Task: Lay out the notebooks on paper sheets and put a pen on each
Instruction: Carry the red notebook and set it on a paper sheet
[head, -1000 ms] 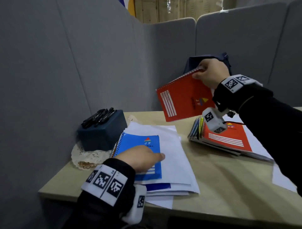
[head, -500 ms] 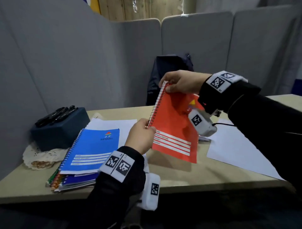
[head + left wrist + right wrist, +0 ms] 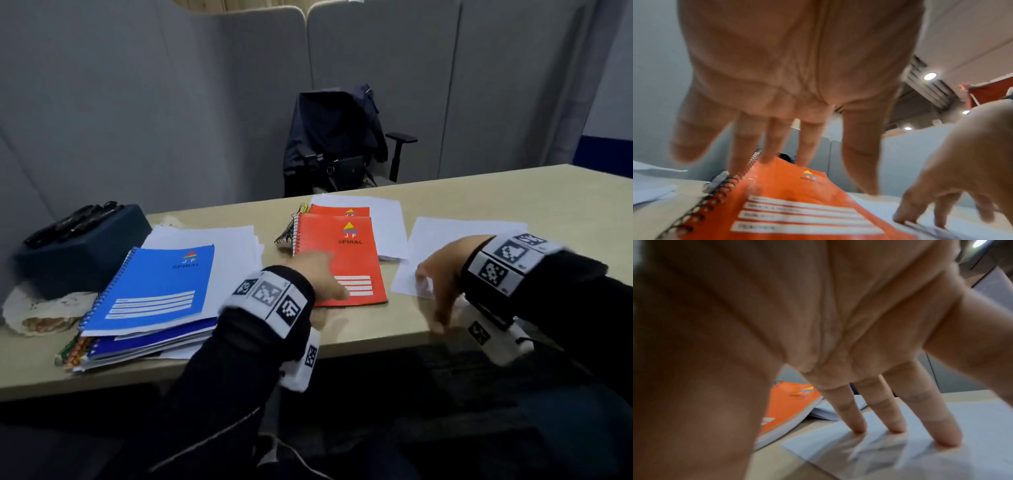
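On a beige desk (image 3: 479, 202) the red notebook (image 3: 346, 253) lies flat under the open left hand (image 3: 317, 274). The sheet (image 3: 455, 240) is pressed by the spread right hand (image 3: 442, 274); it should be pinned while the notebook is slid on squarely.

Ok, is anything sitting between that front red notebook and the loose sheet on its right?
Nothing visible does. The front red notebook lies under the left hand, and only bare table separates it from the paper sheet. The right hand presses that sheet's near corner with its fingertips; the rest is uncovered.
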`<state>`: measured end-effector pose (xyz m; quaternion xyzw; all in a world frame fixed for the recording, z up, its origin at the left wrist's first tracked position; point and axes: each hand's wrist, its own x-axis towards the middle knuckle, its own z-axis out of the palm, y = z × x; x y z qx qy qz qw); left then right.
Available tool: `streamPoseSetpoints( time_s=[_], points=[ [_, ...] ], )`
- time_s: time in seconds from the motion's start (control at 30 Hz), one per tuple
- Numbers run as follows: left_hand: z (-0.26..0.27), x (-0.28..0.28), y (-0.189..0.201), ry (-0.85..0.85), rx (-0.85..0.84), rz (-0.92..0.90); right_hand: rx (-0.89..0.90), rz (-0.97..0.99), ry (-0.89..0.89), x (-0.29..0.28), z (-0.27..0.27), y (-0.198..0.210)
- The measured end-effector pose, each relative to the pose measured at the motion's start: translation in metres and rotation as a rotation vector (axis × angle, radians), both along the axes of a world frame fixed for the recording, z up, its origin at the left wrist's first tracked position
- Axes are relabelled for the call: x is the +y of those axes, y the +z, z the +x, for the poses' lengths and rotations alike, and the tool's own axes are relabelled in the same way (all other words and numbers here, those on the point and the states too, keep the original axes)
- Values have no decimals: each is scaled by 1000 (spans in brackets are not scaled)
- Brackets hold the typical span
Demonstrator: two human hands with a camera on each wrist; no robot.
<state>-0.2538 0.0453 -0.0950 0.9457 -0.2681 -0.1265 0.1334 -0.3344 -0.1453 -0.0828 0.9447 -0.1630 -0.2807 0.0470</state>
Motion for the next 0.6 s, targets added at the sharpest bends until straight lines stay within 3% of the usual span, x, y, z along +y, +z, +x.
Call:
streamPoseSetpoints(
  time_s=[0.1, 0.2, 0.4, 0.6],
  points=[
    [-21, -10, -4, -137, 5, 244, -37, -19, 11, 1, -12, -12],
    [-27, -13, -11, -150, -101, 290, -108, -180, 55, 5, -24, -24],
    [-34, -12, -15, -124, -226, 147, -194, -278, 119, -4, -31, -10],
    [-27, -3, -11, 47, -355, -203, -646, -319, -35, -28, -32, 32]
  ],
)
